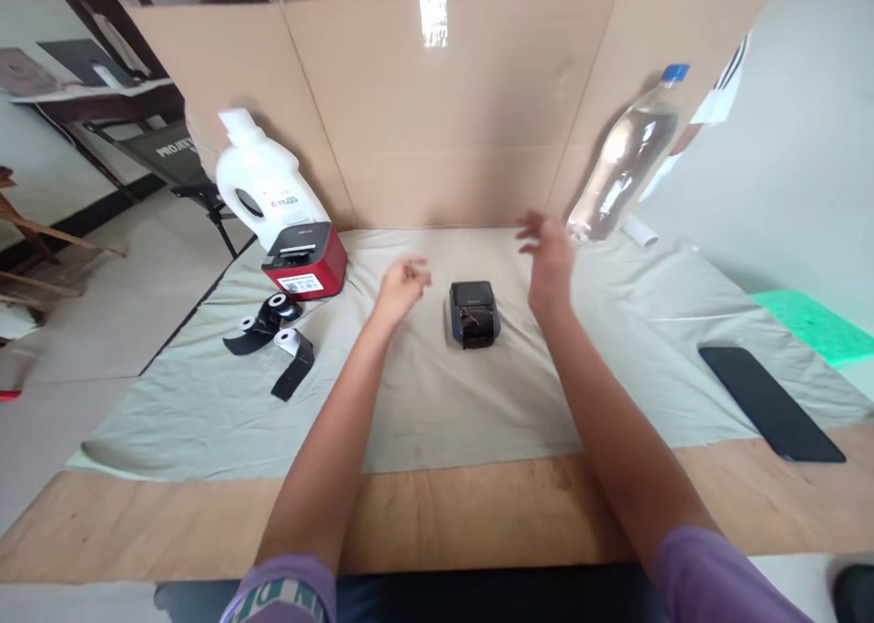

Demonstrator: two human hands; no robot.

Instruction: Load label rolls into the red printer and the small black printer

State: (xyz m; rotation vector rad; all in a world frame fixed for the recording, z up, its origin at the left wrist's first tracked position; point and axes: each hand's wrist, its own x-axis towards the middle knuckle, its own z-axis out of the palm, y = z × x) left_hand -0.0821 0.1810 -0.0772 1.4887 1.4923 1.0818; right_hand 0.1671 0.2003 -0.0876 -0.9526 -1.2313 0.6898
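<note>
A small black portable receipt printer (474, 314) sits on the cloth between my hands, touching neither. My left hand (404, 286) hovers to its left, fingers loosely bent and apart, with nothing seen in them. To the upper right of the printer, my right hand (550, 257) is raised with its fingers spread, holding nothing. Further left stands a red and black receipt printer (307, 260) with a white label on its front. Several rolls of black paper lie before it, one of them a partly unrolled roll (295, 362).
A white jug (266, 181) stands behind the red printer. Against the cardboard panel (451, 104) at right is a clear bottle (625, 168) with a blue cap, beside a small white roll (640, 230). A black phone (768, 403) lies near the right front edge, by green mesh (816, 322).
</note>
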